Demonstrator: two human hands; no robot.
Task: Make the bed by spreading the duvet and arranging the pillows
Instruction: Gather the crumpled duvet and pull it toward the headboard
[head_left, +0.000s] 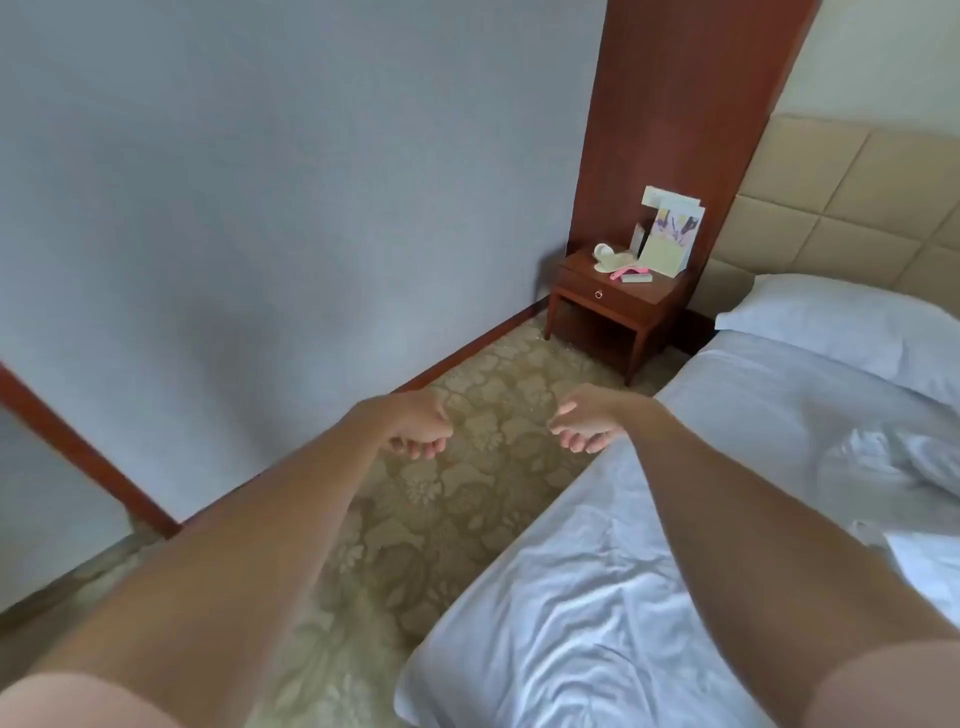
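Observation:
The bed (597, 597) fills the lower right, covered by a wrinkled white sheet. One white pillow (852, 327) lies flat at its head, against the padded beige headboard (841, 218). A crumpled white duvet (893, 462) is bunched at the right edge, partly out of view. Both my arms reach forward over the carpet beside the bed. My left hand (415, 428) has its fingers curled in and holds nothing. My right hand (584, 423) hovers near the mattress edge with fingers loosely apart, empty.
A wooden nightstand (613, 306) with cards and small pink and white items stands in the corner by a tall wood panel (665, 104). Patterned carpet (467, 467) runs between the bed and the grey wall (260, 208).

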